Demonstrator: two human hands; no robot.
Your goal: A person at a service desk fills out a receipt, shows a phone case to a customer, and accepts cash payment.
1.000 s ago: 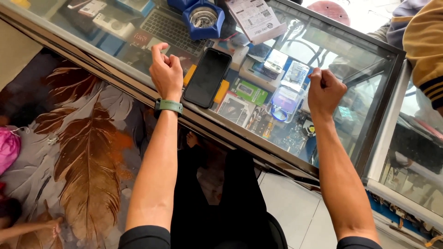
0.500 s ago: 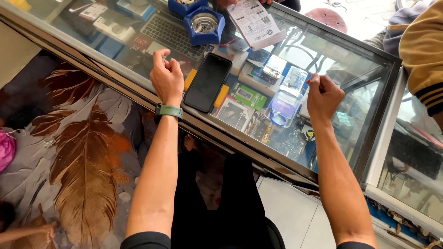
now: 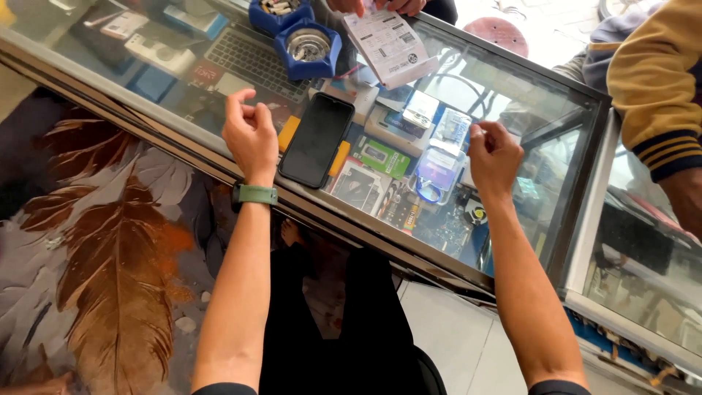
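Note:
My left hand [image 3: 250, 135] rests on the glass counter top [image 3: 556, 95], fingers loosely curled and apart, holding nothing; a green band is on its wrist. Just right of it a black phone [image 3: 316, 140] lies face up on the glass, not touched. My right hand [image 3: 494, 156] hovers over the glass further right, with fingers bent and fingertips pinched together; whether something small is in them I cannot tell. Small boxed goods show under the glass between my hands.
Two blue dishes [image 3: 308, 45] sit at the far side of the counter. Another person's hands hold a white printed sheet [image 3: 390, 45] there. A person's yellow and navy sleeve [image 3: 654, 80] is at right. A feather-pattern mat [image 3: 110, 249] covers the floor at left.
Both my hands have stayed almost in place on the counter. The white sheet at the far side has shifted slightly in the other person's hands.

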